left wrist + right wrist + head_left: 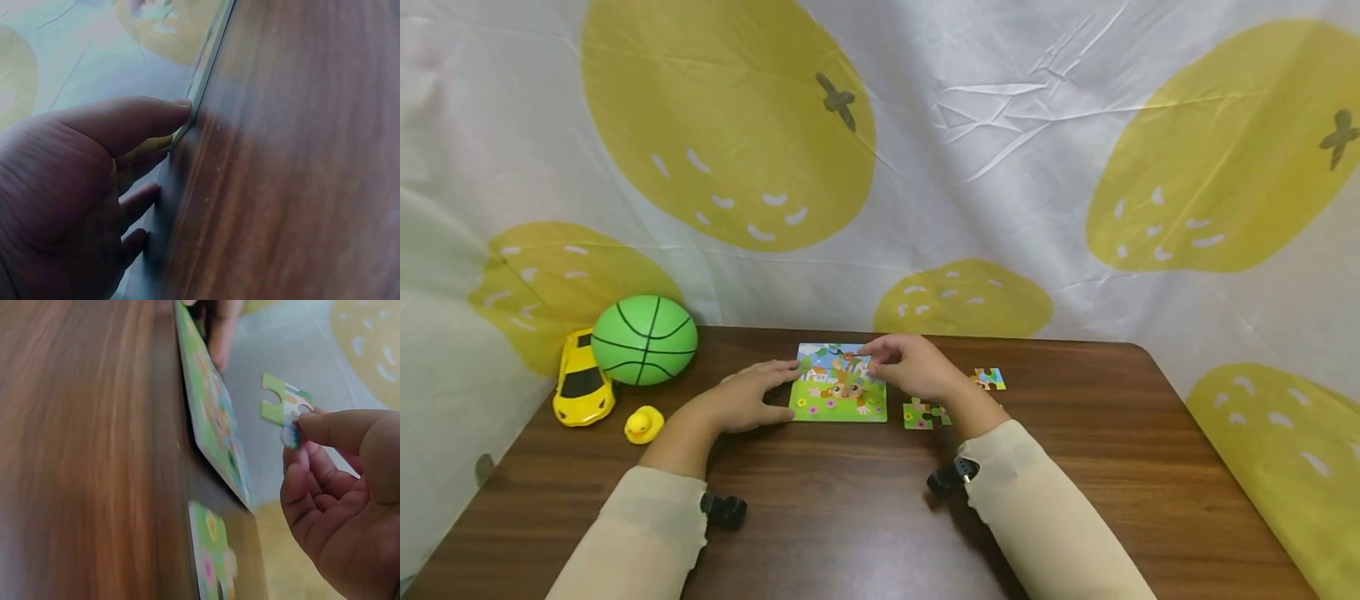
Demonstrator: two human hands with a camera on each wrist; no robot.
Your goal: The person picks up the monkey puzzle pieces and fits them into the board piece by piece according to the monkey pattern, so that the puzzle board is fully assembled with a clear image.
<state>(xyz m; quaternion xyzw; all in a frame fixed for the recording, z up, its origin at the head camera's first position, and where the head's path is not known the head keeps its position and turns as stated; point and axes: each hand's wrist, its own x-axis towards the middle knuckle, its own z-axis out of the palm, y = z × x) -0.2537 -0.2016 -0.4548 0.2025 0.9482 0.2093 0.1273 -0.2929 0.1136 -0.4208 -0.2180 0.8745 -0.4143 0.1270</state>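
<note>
My right grip (353, 487) pinches a jigsaw piece (273, 411) over the puzzle board (820, 409), my left grip (747, 400) loose-fingered at its edge, apparently mid-fitting, so alignment should come next.

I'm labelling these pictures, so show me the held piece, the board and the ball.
Held piece (288, 409): right wrist view, middle of its printed face.
Board (844, 416): head view, the green strip along its near edge.
Ball (644, 340): head view, middle of its visible side.

Notched green puzzle piece (271, 411), raised above flat monkey-picture board (850, 417), loose pieces (917, 417) alongside
</note>
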